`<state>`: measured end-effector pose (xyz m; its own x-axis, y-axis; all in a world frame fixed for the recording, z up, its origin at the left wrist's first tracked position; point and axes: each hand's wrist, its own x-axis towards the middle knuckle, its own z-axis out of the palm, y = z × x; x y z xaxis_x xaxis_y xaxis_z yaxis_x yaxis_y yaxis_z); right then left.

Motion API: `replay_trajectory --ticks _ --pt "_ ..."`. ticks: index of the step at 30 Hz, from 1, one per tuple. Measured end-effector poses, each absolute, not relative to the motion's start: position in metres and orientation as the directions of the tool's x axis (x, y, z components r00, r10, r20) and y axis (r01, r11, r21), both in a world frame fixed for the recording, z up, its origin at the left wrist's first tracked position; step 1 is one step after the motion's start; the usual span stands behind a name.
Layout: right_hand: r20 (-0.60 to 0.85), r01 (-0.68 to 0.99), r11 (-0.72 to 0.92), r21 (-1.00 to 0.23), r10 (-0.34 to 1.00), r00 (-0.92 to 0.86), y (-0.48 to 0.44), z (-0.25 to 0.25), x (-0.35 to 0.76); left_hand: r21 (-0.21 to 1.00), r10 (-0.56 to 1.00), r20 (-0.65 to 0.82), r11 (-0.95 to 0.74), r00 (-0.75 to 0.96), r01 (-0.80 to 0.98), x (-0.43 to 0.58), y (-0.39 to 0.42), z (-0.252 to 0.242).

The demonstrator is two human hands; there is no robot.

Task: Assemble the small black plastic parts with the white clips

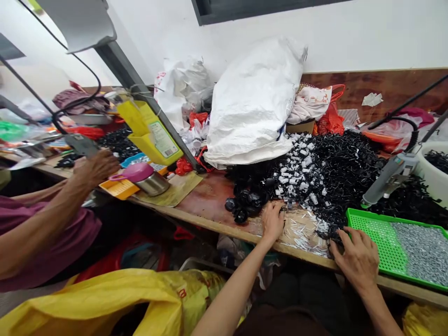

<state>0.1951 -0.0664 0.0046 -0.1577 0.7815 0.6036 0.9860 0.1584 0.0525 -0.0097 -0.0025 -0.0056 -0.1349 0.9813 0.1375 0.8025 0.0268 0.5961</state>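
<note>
The wooden surface (210,198) carries black pieces (256,198) beside the left grip (273,221), white sticks (301,233) between it and the right grip (357,257), a green tray (381,238) right of that.

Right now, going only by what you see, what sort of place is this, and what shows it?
Probably an assembly workshop: loose black parts and white parts are heaped on the bench, a green tray holds small metallic pieces, and a grey tool is beside it.
</note>
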Motion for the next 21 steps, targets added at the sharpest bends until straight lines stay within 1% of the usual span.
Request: replay_trajectory --ticks 4,7,9,11,13,15,17,19,21 --pt "0.641 0.981 0.196 -0.001 0.753 -0.149 -0.066 0.004 0.198 0.663 0.966 0.221 -0.049 -0.133 0.747 -0.022 -0.008 -0.006" --pt "0.7 0.943 0.307 -0.126 0.701 -0.135 -0.068 0.009 0.195 0.688 0.95 0.28 -0.098 -0.138 0.719 -0.025 -0.014 -0.002" --pt "0.729 0.868 0.432 -0.244 0.673 -0.13 -0.068 0.014 0.187 0.693 0.945 0.308 -0.142 -0.112 0.707 -0.022 -0.019 0.004" --pt "0.703 0.74 0.544 -0.396 0.698 -0.136 -0.066 0.021 0.173 0.703 0.941 0.336 -0.222 -0.041 0.675 -0.016 -0.026 0.009" --pt "0.607 0.594 0.565 -0.572 0.779 -0.156 -0.062 0.026 0.158 0.731 0.929 0.358 -0.339 0.09 0.592 -0.007 -0.036 0.013" --pt "0.508 0.483 0.534 -0.694 0.838 -0.197 -0.056 0.028 0.147 0.775 0.91 0.346 -0.415 0.23 0.477 0.0 -0.048 0.014" --pt "0.436 0.399 0.502 -0.767 0.865 -0.25 -0.051 0.027 0.143 0.838 0.921 0.295 -0.378 0.255 0.394 0.004 -0.06 0.012" --pt "0.368 0.339 0.454 -0.824 0.884 -0.288 -0.051 0.024 0.144 0.918 0.966 0.2 -0.243 0.164 0.313 0.006 -0.069 0.007" --pt "0.293 0.293 0.382 -0.876 0.906 -0.305 -0.054 0.02 0.147 0.984 0.996 0.054 -0.065 0.069 0.166 0.007 -0.075 0.002"
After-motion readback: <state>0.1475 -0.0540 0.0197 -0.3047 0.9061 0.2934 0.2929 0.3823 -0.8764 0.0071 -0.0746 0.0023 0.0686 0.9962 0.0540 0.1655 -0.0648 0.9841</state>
